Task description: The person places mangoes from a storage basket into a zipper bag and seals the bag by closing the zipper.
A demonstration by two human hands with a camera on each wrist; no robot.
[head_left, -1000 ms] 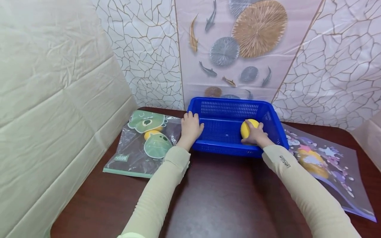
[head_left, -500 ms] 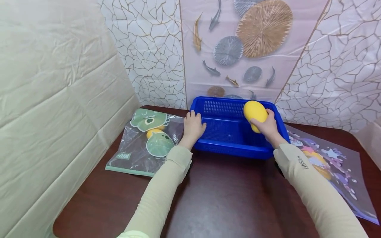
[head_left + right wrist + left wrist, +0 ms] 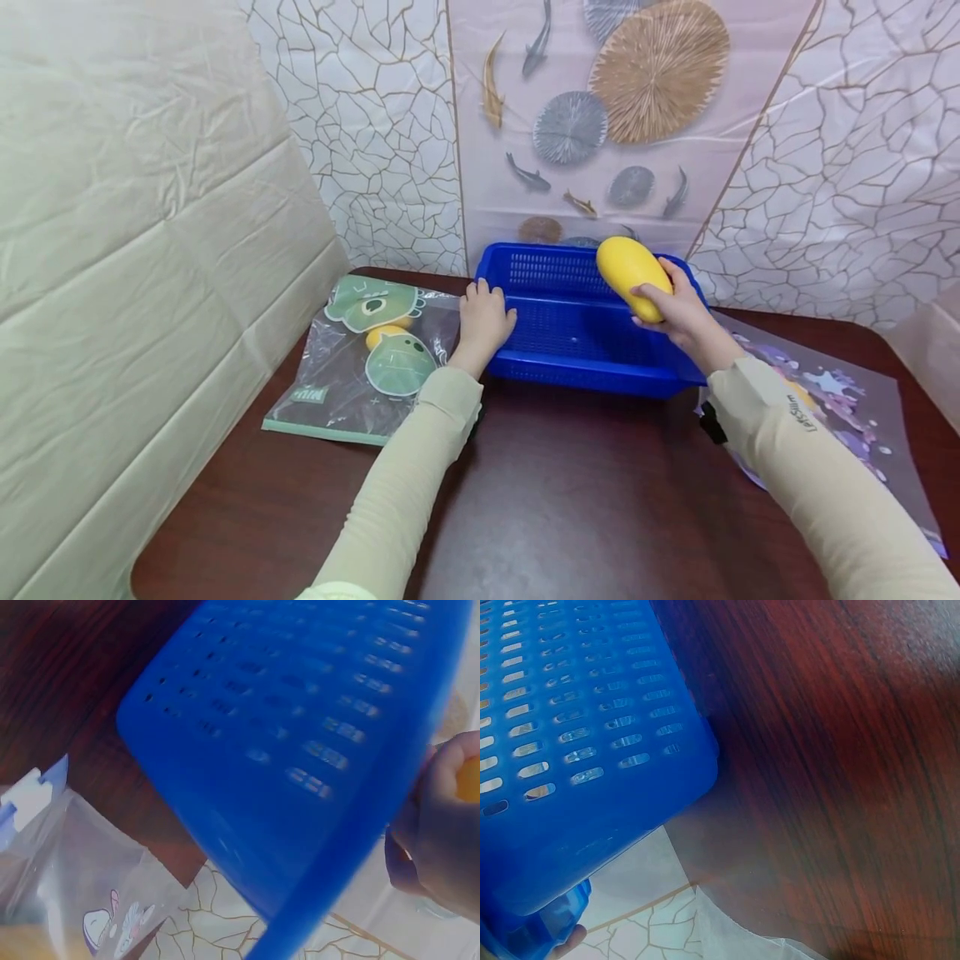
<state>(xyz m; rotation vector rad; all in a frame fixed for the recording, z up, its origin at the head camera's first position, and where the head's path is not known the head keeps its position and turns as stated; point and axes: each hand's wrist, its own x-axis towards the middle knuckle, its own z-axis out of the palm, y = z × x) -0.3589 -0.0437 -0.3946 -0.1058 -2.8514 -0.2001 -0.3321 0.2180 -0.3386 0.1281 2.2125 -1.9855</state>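
Note:
My right hand (image 3: 678, 308) grips a smooth yellow mango (image 3: 630, 271) and holds it tilted above the right part of a blue plastic basket (image 3: 577, 379). In the right wrist view, a small part of the mango (image 3: 471, 780) shows past the curled fingers, beyond the basket rim. My left hand (image 3: 482, 321) holds the basket's left rim, its thumb on the inner side. A fingertip (image 3: 571, 941) shows at the rim in the left wrist view; the rest of that hand is hidden there.
Left of the basket lies a clear zip bag (image 3: 337, 408) with green cartoon prints and yellow fruit inside. A purple-printed clear bag (image 3: 877, 417) with yellow contents lies at the right, partly under the right sleeve. A patterned backdrop (image 3: 390, 150) stands behind the dark wooden table (image 3: 570, 500).
My right hand has lifted the mango from the basket floor to above the rim, tilting it. The left hand has stayed on the left rim. The basket has hardly moved.

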